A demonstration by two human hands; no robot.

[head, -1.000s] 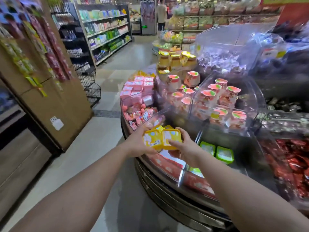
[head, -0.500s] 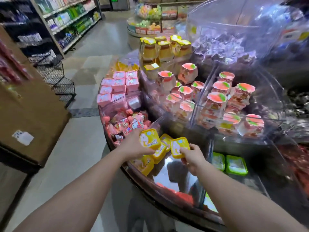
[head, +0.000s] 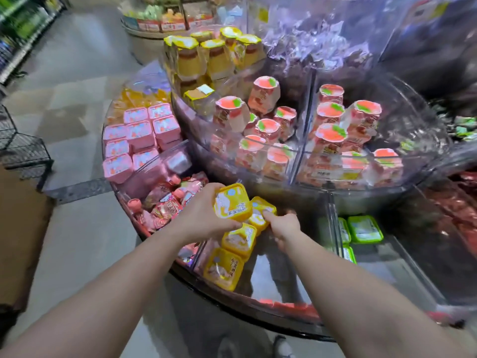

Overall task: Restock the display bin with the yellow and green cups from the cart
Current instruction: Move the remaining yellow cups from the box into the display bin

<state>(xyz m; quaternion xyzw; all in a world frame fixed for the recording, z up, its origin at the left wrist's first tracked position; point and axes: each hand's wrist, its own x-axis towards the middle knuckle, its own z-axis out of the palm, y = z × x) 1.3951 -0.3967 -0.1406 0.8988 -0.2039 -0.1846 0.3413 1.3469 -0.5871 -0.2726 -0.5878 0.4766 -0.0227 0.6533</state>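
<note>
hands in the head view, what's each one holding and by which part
The left hand grips a yellow cup round its left side. The right hand touches another yellow cup at its near edge; whether it grips cannot be told.

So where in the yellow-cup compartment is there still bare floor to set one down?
Bare floor lies right of the yellow row, up to the divider, near the front rim. Past the divider, there is more in front of the green cups. The left edge is crowded: cups line it, and both the left hand and right hand work there.
</note>
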